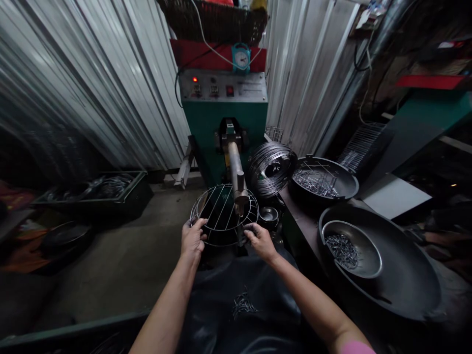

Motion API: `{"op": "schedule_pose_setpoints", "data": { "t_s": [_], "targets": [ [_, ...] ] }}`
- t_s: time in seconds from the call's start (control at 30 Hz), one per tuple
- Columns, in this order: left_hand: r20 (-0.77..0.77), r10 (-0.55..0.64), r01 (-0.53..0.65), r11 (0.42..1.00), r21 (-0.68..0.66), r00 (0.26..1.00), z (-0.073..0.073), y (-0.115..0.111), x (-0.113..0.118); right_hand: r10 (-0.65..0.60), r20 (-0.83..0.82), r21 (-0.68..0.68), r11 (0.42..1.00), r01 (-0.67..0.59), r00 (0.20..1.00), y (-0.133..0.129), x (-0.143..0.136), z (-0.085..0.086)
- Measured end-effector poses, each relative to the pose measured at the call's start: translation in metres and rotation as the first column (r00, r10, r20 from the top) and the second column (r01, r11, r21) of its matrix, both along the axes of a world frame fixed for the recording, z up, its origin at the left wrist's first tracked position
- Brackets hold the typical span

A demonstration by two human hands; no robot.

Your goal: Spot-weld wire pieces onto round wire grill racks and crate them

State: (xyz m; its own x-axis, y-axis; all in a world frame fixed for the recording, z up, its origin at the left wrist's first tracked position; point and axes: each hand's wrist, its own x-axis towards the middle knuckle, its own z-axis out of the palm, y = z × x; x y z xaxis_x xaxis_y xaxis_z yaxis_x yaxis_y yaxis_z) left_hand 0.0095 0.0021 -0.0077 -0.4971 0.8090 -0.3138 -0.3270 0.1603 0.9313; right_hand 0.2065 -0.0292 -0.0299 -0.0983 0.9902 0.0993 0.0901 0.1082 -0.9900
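A round wire rack (217,229) with parallel bars across its top and a lower ring is held level under the arm of a green spot-welding machine (236,172). My left hand (193,237) is closed on the rack's near left edge, thumb on top. On the other side, my right hand (260,240) has its fingers pinched together at the near right edge, close below the machine's metal tip (240,212). Whatever is between those fingertips is too small to make out. A little heap of short bent wire pieces (243,304) lies on the dark apron (214,295) over my lap.
Coiled wire (272,169) stands right of the machine. Beyond it, a black pan (348,186) holds wire pieces. Nearer, a metal bowl (372,258) of short pieces sits inside a large wok (413,275). A green bin (136,194) of wire parts is on the left floor.
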Motion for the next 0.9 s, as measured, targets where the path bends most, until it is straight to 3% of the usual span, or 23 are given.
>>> {"op": "schedule_pose_setpoints", "data": {
  "t_s": [0.3,0.73,0.9],
  "targets": [
    [-0.008,0.018,-0.018,1.0,-0.012,1.0,-0.006,0.01,0.0,-0.006,-0.057,-0.011,1.0,0.005,0.998,0.009,-0.002,0.003],
    [0.032,0.077,-0.074,0.993,-0.091,0.996,0.003,0.019,0.005,-0.037,-0.158,-0.078,0.997,0.025,0.987,0.017,-0.006,0.006],
    [0.056,0.12,-0.115,0.99,-0.083,0.991,0.007,0.011,0.009,-0.154,-0.163,-0.047,0.988,0.148,0.975,0.005,0.01,0.002]
  ]
}}
